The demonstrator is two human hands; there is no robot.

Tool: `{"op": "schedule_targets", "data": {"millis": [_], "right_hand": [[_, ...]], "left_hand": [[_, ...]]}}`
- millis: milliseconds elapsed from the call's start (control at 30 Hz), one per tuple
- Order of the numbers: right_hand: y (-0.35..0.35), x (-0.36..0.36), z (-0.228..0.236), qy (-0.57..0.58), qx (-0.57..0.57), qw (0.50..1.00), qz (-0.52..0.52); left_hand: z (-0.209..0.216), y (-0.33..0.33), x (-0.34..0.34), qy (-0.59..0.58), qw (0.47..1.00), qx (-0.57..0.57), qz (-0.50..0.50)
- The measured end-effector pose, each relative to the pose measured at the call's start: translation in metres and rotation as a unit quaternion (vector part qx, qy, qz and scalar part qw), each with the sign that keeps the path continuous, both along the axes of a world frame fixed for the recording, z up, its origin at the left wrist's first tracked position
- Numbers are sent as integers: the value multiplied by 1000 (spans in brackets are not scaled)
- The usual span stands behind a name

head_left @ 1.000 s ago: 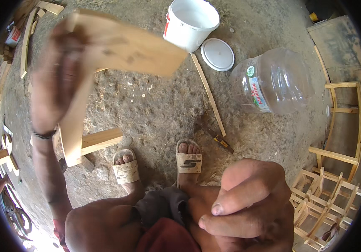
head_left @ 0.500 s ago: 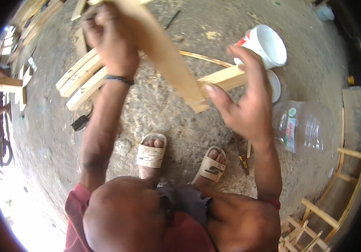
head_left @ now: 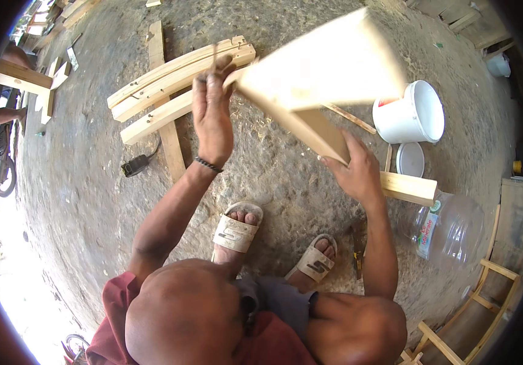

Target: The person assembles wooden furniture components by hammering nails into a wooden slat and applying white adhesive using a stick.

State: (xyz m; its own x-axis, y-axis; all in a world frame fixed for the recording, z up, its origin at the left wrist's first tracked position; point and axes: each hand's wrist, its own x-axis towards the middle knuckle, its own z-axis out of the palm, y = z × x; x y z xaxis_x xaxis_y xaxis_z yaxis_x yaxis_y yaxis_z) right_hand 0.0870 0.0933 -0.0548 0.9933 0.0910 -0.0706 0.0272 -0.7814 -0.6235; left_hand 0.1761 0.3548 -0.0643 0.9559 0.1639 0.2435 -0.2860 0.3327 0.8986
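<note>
1. The right hand is closed in a grip on the near lower end of the wooden piece, with thumb and fingers wrapped about its narrower side; the end is apparently steadied this way.

2. The left hand is raised at the other end, its fingers mostly extended and only loosely bent. Whether the wood is clasped there or merely touched cannot be told. That end seems to be guided rather than squeezed.

3. The wooden piece is held aloft over the floor, ahead of the feet and tilted, its broad face turned upward and washed out by light. By being held at opposite ends, it is probably kept from twisting.

4. A squared beam is seen projecting past the right wrist; whether it is joined to the held piece is hidden by the arm.

5. Beyond the left hand, nail-studded beams are laid side by side across a flat board on the floor, nearer its far end than its near end. They are presumably propped there to be lifted off the ground. A black adapter is left beside the board's left edge.

6. Past the right hand, a white bucket is tipped toward the right, with a round lid just beside it and a large clear bottle lying nearer the person.

7. At the floor's right side, wooden frames are placed, perhaps to be out of the way.
</note>
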Motion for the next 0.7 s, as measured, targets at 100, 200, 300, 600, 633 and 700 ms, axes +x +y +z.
{"op": "schedule_targets", "data": {"millis": [100, 200, 300, 600, 633, 700], "right_hand": [[-13, -20, -48, 27, -123, 991, 36], [-7, -33, -94, -2, -166, 984, 68], [1, -41, -127, -8, -176, 982, 69], [-24, -47, -132, 5, -147, 989, 14], [-25, -47, -133, -14, -144, 989, 16], [-30, -48, -137, -52, -142, 988, 14]], "left_hand": [[-24, 21, -3, 91, 993, -46, -52], [-55, 23, -7, 172, 971, -113, -121], [-79, 16, -14, 215, 945, -185, -162], [-64, -18, -11, 172, 952, -90, -238], [-66, -16, -7, 168, 949, -86, -252], [-75, -24, -4, 155, 969, -18, -192]]}}
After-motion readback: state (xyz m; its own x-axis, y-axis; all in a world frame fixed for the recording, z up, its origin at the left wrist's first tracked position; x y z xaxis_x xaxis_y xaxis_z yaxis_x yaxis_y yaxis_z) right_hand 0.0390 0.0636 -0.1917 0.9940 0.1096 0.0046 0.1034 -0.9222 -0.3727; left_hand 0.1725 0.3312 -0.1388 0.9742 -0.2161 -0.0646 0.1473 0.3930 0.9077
